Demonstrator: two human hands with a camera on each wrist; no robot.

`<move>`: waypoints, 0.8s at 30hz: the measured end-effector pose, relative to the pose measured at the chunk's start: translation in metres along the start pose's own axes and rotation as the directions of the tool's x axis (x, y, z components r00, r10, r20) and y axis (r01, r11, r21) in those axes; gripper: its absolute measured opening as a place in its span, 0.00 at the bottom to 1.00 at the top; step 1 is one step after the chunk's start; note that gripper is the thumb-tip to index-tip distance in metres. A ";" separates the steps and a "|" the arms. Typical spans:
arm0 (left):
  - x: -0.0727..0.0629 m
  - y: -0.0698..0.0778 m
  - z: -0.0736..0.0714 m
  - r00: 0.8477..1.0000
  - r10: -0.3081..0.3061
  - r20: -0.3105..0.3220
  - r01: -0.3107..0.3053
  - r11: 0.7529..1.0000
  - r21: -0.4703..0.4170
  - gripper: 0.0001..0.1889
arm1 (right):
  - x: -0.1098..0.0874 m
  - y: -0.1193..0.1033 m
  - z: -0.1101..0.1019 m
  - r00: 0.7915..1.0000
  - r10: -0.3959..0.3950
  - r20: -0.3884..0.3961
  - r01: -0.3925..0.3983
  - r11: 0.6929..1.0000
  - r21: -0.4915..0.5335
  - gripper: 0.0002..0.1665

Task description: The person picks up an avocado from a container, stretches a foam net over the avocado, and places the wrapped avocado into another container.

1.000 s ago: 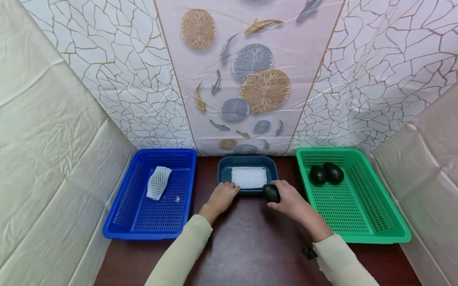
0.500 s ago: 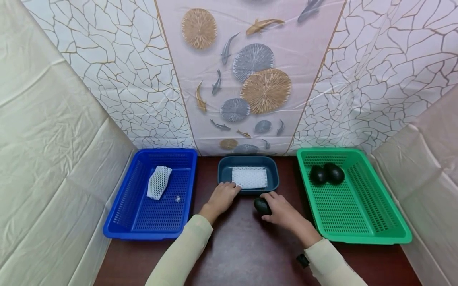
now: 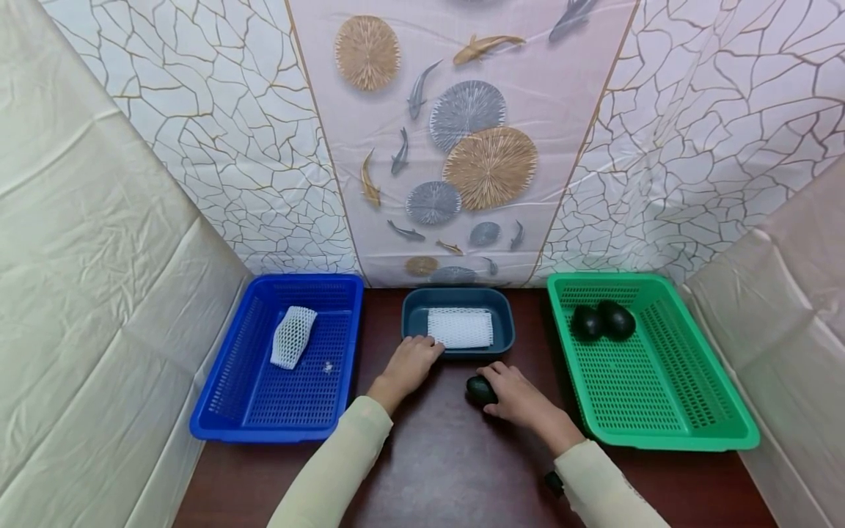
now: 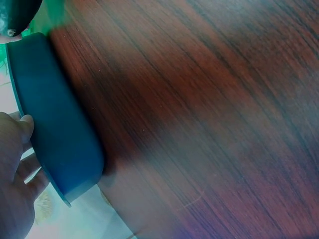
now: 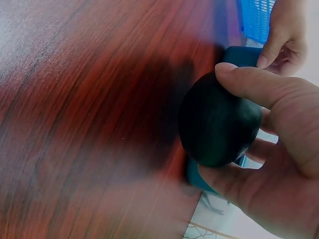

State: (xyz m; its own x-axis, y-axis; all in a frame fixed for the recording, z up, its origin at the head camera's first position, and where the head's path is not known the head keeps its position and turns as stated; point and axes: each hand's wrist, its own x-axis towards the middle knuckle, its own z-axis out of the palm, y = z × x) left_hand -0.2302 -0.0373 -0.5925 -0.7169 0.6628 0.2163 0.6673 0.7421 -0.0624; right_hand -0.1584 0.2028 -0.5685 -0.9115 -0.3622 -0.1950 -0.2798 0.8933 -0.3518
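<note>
My right hand point(image 3: 518, 396) holds a dark avocado point(image 3: 482, 390) in front of the small dark-blue tray point(image 3: 455, 295). In the right wrist view, thumb and fingers curl round the avocado point(image 5: 218, 119), and its shadow falls on the wood; whether it touches the table I cannot tell. My left hand point(image 3: 411, 363) grips the tray's front left rim. The left wrist view shows the thumb on the outer wall of the tray point(image 4: 62, 114) and the other fingers behind the rim. A white foam net sleeve point(image 3: 460, 328) lies flat inside the tray.
To the left stands a blue basket point(image 3: 277, 438) with a plump white foam net sleeve point(image 3: 293, 337) in it. On the right, a green basket point(image 3: 667, 442) holds two dark avocados point(image 3: 617, 320). Patterned cloth walls enclose the brown table point(image 3: 442, 469).
My right hand has brought the avocado from the tray's front right corner toward me and slightly left. The left hand has stayed on the tray's rim.
</note>
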 end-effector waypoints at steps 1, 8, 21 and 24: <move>0.000 0.000 0.000 1.000 -0.001 0.002 0.001 1.000 -0.001 0.11 | 0.000 0.000 0.000 1.000 0.003 0.005 -0.003 1.000 0.002 0.39; 0.000 0.000 0.000 1.000 -0.010 0.029 0.010 1.000 -0.003 0.11 | 0.002 0.001 0.002 0.999 0.024 0.044 -0.025 1.000 0.009 0.39; 0.001 0.000 0.000 0.999 -0.023 0.049 0.023 1.000 -0.010 0.11 | 0.006 0.000 0.002 0.994 0.051 0.100 -0.052 0.999 0.011 0.41; 0.001 0.000 0.001 0.999 -0.025 0.041 0.026 1.000 -0.013 0.11 | 0.006 0.001 0.003 0.993 0.053 0.102 -0.055 0.998 0.020 0.41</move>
State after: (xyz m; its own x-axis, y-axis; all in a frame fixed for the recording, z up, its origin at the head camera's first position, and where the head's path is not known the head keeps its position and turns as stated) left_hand -0.2312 -0.0368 -0.5934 -0.7410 0.6476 0.1776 0.6513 0.7575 -0.0445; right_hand -0.1634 0.2007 -0.5733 -0.8895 -0.3396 -0.3058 -0.2228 0.9065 -0.3588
